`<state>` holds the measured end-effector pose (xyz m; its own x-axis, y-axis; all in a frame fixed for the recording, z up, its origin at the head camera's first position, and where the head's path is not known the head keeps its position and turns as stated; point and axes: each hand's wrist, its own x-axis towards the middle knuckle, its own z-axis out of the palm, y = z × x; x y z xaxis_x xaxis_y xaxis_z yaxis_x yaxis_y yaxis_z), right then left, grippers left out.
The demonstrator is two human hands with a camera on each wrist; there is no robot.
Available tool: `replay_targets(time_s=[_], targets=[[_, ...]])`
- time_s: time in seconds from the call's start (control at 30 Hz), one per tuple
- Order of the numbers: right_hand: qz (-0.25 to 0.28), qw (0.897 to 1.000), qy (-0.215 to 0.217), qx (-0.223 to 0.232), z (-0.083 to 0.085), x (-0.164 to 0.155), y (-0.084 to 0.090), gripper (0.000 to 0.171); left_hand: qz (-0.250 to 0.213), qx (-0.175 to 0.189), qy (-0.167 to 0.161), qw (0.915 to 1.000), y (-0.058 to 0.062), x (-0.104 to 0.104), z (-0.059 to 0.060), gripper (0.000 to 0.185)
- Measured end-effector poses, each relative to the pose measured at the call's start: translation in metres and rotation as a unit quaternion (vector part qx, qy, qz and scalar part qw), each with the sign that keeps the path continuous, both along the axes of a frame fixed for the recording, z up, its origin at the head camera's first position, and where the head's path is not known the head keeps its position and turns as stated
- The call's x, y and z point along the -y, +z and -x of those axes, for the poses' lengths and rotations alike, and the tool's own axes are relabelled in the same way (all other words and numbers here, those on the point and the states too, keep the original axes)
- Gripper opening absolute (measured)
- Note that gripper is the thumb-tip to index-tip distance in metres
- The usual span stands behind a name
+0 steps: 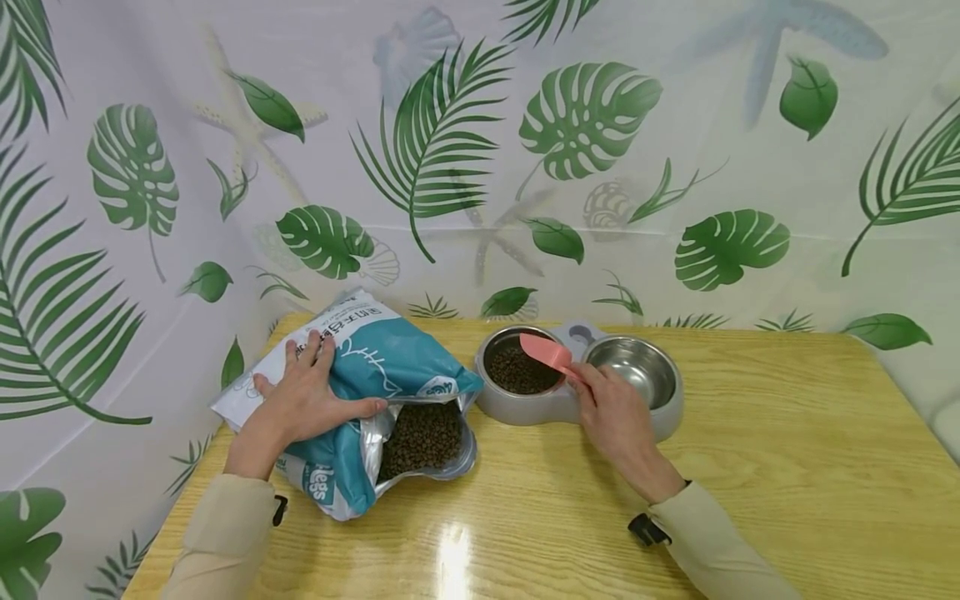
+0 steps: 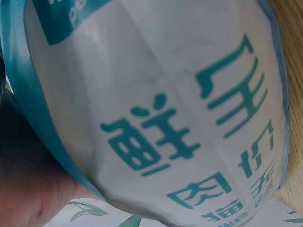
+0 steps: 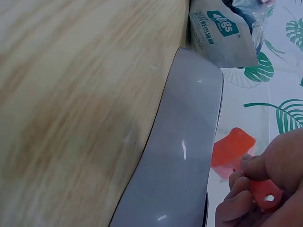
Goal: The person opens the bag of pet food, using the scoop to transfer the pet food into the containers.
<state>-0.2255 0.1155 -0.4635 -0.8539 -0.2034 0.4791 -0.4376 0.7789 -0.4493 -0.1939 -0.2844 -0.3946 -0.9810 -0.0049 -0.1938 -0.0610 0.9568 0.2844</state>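
While the left hand (image 1: 303, 400) lies flat with spread fingers on the teal-and-white kibble bag (image 1: 360, 367), pinning it to the wooden counter (image 1: 787, 467), the right hand (image 1: 611, 412) pinches the handle of a pink scoop (image 1: 547, 352) held over the left bowl (image 1: 520, 371) of a grey double feeder (image 1: 525, 408). That bowl already holds a good layer of kibble; the right bowl (image 1: 633, 371) is bare steel (not a pellet in it), so the filling looks about half done. The bag's mouth (image 1: 423, 437) gapes toward the person, plenty of kibble showing.
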Motion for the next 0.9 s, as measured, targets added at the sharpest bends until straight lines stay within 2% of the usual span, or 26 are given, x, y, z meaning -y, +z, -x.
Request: replay_targets(time_s=[0.07, 0.13, 0.2, 0.23, 0.27, 0.3, 0.37, 0.4, 0.47, 0.57, 0.6, 0.63, 0.7, 0.77, 0.83, 0.87, 0.9], targets=[[0.001, 1.0, 0.002, 0.0, 0.0, 0.0, 0.0, 0.012, 0.0, 0.0, 0.0, 1.0, 0.0, 0.0, 0.0, 0.134], [0.014, 1.0, 0.005, 0.024, -0.001, -0.001, 0.002, 0.013, 0.001, 0.001, 0.0, 1.0, 0.0, 0.0, 0.0, 0.134], [0.04, 0.996, 0.009, 0.073, -0.002, -0.002, 0.005, 0.015, 0.0, 0.002, 0.0, 1.0, -0.001, 0.0, 0.0, 0.134], [0.06, 0.992, 0.013, 0.107, -0.003, -0.002, 0.007, 0.018, 0.0, 0.003, 0.0, 1.0, -0.001, -0.001, 0.0, 0.134], [0.093, 0.983, 0.024, 0.155, -0.004, -0.003, 0.008, 0.02, -0.001, 0.002, 0.0, 1.0, -0.001, -0.001, 0.0, 0.134], [0.133, 0.969, 0.037, 0.204, -0.005, -0.004, 0.01, 0.023, -0.002, 0.002, 0.0, 1.0, -0.001, -0.001, 0.0, 0.134], [0.212, 0.929, 0.069, 0.296, -0.007, -0.005, 0.013, 0.029, -0.003, 0.001, -0.001, 1.0, -0.001, -0.001, -0.001, 0.134], [0.254, 0.901, 0.091, 0.339, -0.008, -0.005, 0.014, 0.03, -0.002, 0.0, 0.0, 1.0, -0.001, 0.0, -0.001, 0.134], [0.321, 0.839, 0.143, 0.416, -0.01, -0.007, 0.016, 0.033, -0.001, 0.001, 0.001, 1.0, -0.001, 0.0, -0.002, 0.134], [0.358, 0.764, 0.232, 0.484, -0.015, -0.009, 0.018, 0.033, 0.001, 0.002, 0.002, 1.0, -0.001, 0.001, -0.003, 0.134], [0.362, 0.742, 0.263, 0.5, -0.016, -0.01, 0.019, 0.033, 0.002, 0.002, 0.003, 1.0, -0.001, 0.001, -0.004, 0.134], [0.358, 0.725, 0.292, 0.512, -0.018, -0.01, 0.019, 0.032, 0.002, 0.0, 0.003, 1.0, -0.001, 0.002, -0.004, 0.134], [0.344, 0.697, 0.343, 0.527, -0.022, -0.01, 0.019, 0.03, 0.004, -0.002, 0.002, 1.0, 0.0, 0.002, -0.003, 0.134], [0.325, 0.676, 0.38, 0.541, -0.026, -0.009, 0.017, 0.029, 0.005, -0.004, 0.001, 1.0, 0.0, 0.001, -0.002, 0.134], [0.303, 0.666, 0.397, 0.554, -0.03, -0.007, 0.016, 0.031, 0.005, -0.004, 0.001, 1.0, 0.0, 0.001, -0.001, 0.134], [0.293, 0.663, 0.398, 0.562, -0.032, -0.005, 0.015, 0.033, 0.004, -0.004, 0.0, 1.0, 0.0, 0.001, 0.0, 0.134], [0.282, 0.665, 0.396, 0.566, -0.034, -0.003, 0.015, 0.035, 0.004, -0.004, 0.0, 1.0, 0.0, 0.0, 0.0, 0.134]])
